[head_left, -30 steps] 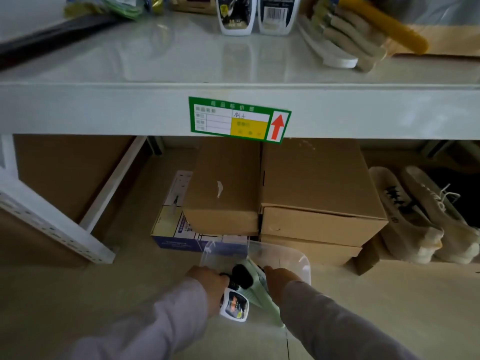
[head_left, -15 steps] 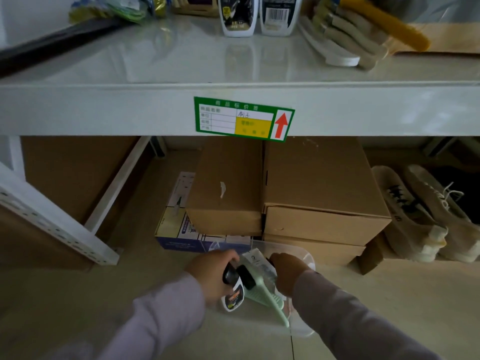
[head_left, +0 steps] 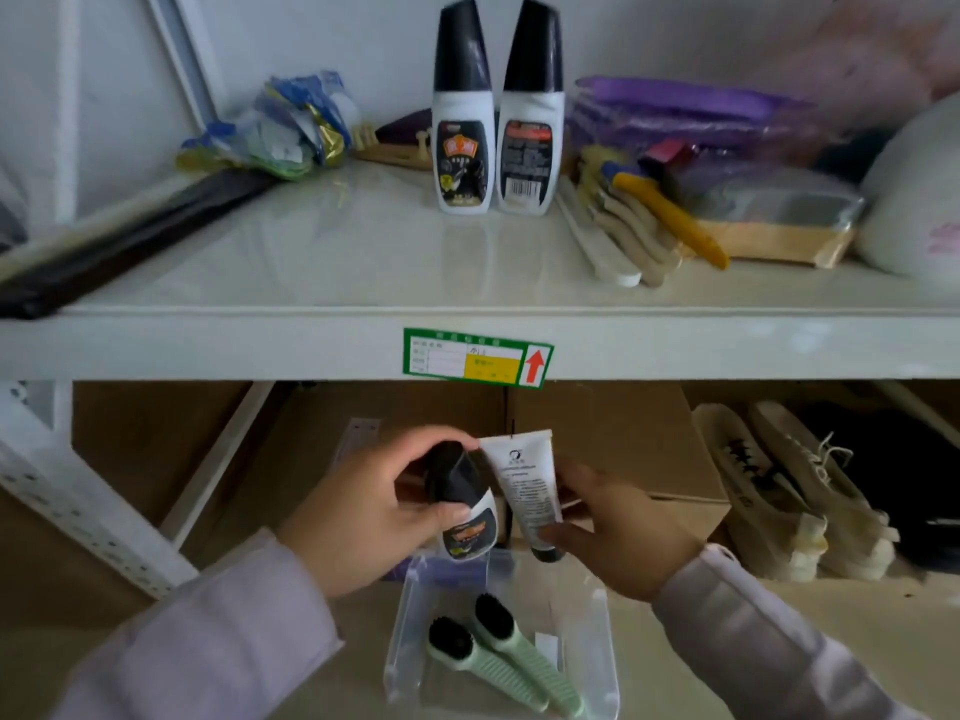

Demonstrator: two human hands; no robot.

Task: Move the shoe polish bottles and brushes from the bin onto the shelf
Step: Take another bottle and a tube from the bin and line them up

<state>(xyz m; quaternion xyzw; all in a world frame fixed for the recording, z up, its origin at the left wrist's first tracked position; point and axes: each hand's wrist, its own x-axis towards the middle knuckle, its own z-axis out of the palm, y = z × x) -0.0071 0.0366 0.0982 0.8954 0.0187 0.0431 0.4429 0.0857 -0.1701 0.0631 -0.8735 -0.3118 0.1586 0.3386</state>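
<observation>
1. Shelving (head_left: 311, 345) spanned the view, its upper board carrying two upright shoe polish bottles (head_left: 462, 148) side by side near the back, with a pile of brushes (head_left: 631, 236) just to their right.
2. Below the hands, a clear bin (head_left: 605, 646) sat on the floor holding two green-handled brushes (head_left: 498, 662) lying side by side.
3. The left hand (head_left: 358, 517) held a black-capped polish bottle (head_left: 465, 511) above the bin, fingers curled over the cap, thumb pressed on its near side, base tilted downward.
4. The right hand (head_left: 618, 537) gripped a white tube (head_left: 527, 491), cap down, thumb at its lower end and fingers behind it; the tube touched the bottle.
</observation>
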